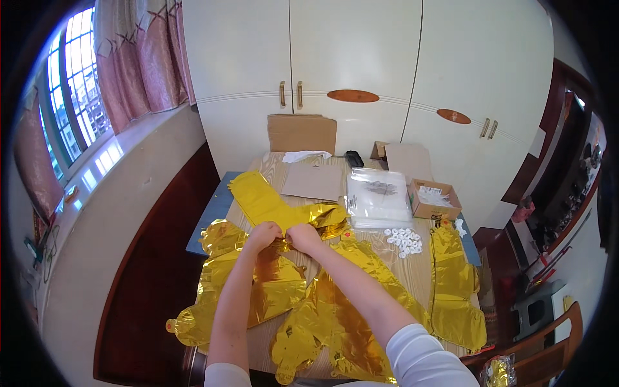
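Note:
Flat, uninflated gold foil balloons are spread over a wood-grain table. In the middle, my left hand [265, 235] and my right hand [302, 236] are close together, fingers closed on the near edge of a gold foil balloon [261, 201]. The exact spot they pinch is partly hidden by the hands. Beneath my left forearm lies a crinkled foil balloon [222, 284] with rounded ends. Under my right forearm spreads another foil balloon [348, 316]. Further right, a folded stack of gold foil [454, 290] lies along the table edge.
Small white rolls [404, 242] sit in a cluster, right of my hands. Behind them are a stack of clear plastic bags [377, 200] and a cardboard box [425, 209] holding white pieces. Cardboard sheets [313, 182] lie at the back, before a white cabinet [361, 51].

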Action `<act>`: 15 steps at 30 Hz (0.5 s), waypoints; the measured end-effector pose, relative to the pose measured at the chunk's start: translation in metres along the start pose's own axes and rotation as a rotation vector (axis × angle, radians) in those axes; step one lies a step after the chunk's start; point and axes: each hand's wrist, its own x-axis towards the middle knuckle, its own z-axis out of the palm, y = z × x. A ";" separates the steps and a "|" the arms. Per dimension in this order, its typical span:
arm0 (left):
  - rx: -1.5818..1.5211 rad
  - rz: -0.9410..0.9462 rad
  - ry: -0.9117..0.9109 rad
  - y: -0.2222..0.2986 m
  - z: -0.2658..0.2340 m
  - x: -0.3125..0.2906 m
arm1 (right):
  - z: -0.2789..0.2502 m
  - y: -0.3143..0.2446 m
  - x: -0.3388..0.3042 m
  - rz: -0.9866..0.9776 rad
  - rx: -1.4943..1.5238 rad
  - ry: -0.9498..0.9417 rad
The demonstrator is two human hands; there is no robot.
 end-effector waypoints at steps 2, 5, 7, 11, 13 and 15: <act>-0.138 0.024 -0.003 -0.013 -0.003 0.003 | 0.004 0.002 0.005 0.041 0.100 0.043; -0.203 0.002 -0.026 -0.014 0.000 0.002 | 0.010 0.009 0.007 0.110 0.201 0.101; -0.153 -0.019 -0.030 -0.010 0.000 -0.001 | 0.010 0.010 0.008 0.152 0.247 0.123; -0.020 -0.027 -0.002 -0.009 -0.007 -0.011 | 0.003 0.005 0.006 0.226 0.393 0.088; -0.002 -0.027 0.001 -0.002 -0.006 -0.010 | 0.003 0.012 0.008 0.228 0.383 0.079; 0.001 -0.054 0.000 0.003 -0.006 -0.009 | 0.008 0.012 0.009 0.189 0.308 0.091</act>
